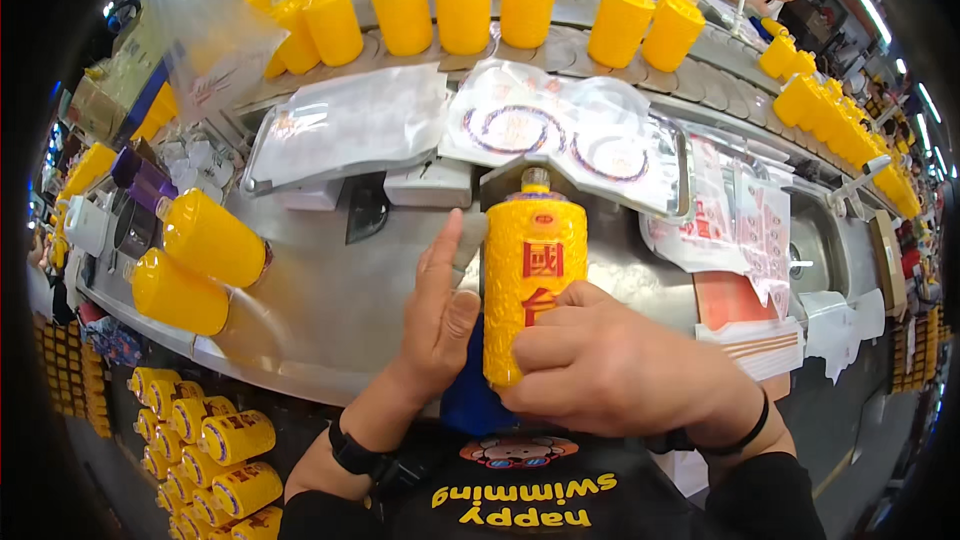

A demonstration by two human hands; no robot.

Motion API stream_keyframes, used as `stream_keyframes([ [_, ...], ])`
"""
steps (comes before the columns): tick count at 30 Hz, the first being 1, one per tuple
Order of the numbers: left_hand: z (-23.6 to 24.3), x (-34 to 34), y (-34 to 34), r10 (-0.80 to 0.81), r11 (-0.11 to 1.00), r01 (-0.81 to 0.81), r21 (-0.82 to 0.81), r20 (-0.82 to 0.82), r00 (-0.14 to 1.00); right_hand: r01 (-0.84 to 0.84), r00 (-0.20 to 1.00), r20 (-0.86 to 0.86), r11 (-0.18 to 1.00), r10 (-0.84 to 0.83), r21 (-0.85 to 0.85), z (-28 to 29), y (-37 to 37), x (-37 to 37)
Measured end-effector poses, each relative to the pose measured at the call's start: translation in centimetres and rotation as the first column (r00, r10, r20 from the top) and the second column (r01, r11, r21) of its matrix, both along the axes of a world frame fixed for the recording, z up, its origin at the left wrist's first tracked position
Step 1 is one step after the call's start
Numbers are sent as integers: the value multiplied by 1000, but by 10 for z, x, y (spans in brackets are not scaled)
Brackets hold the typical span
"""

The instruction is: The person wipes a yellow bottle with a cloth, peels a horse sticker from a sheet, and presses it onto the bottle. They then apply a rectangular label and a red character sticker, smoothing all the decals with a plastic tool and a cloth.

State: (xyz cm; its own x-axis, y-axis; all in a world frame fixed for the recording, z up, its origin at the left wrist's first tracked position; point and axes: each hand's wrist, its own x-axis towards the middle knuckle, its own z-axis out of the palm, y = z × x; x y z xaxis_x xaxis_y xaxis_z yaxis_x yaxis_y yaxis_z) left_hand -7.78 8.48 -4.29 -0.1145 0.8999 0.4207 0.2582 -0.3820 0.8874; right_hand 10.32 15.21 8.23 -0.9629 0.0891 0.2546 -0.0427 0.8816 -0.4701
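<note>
In front of me a yellow bottle (535,230) with a textured surface lies tilted, its clear neck pointing away. Large red characters run down its front. My right hand (610,360) is curled against the lower front, covering part of the lowest character; whatever its fingers pinch is hidden. Beside the bottle's left side my left hand (440,305) is open, its fingers extended upward and a pale covering on one fingertip. Under the bottle's lower left edge shows something blue (470,395), partly hidden by the bottle and my left wrist.
Two yellow bottles (212,238) lie at the left of the metal table (320,290). Printed decal sheets (540,120) rest on trays at the back. Several bottles (463,10) stand on a conveyor (560,58) behind. A sink (815,245) is at right, stacked bottles (235,435) below left.
</note>
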Motion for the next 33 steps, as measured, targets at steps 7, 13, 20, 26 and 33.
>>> stream_keyframes([
  [7,3,-2,-5,8,991,29,130,-278,961,467,789,-567,832,-238,299,-36,27,20],
  [13,29,-6,5,2,930,270,249,-739,674,344,816,-297,830,-495,-440,-78,-22,78],
  [20,53,9,7,-76,873,459,164,-883,462,446,547,-284,561,-788,-697,-76,-14,79],
  [26,53,11,0,-114,889,387,245,-701,704,529,706,-225,710,-672,-464,-46,9,61],
  [33,56,-11,75,11,903,313,295,-743,669,439,723,-174,640,-668,-631,-45,-3,56],
])
